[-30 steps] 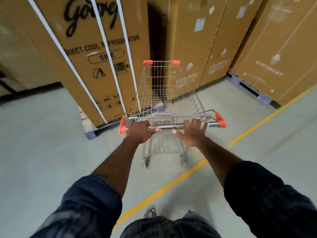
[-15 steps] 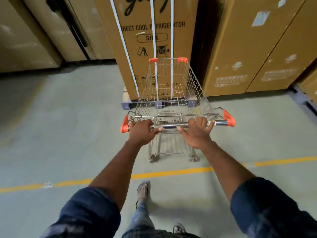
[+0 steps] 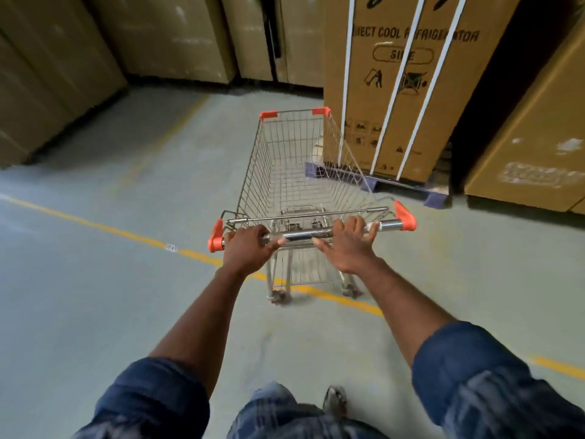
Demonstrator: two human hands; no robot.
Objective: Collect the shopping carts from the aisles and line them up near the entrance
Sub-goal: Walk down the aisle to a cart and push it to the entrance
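Observation:
An empty wire shopping cart [image 3: 285, 172] with orange corner caps stands on the grey floor in front of me. Its chrome handle bar [image 3: 304, 234] runs across the middle of the view. My left hand [image 3: 248, 250] grips the bar near its left orange end, fingers curled round it. My right hand [image 3: 349, 245] rests on the bar right of centre with its fingers spread and nearly straight, palm pressing the bar. The cart's rear wheels stand on the yellow floor line [image 3: 335, 299].
A tall cardboard refrigerator box [image 3: 408, 90] on a blue pallet [image 3: 376, 182] stands just right of the cart's front. More big cartons line the right side [image 3: 535, 147], the left [image 3: 47, 74] and the back [image 3: 177, 36]. Open floor lies ahead to the left.
The cart and I have turned left: the refrigerator box has slid from straight ahead to the cart's right, and open floor now lies ahead. Both hands stay on the handle.

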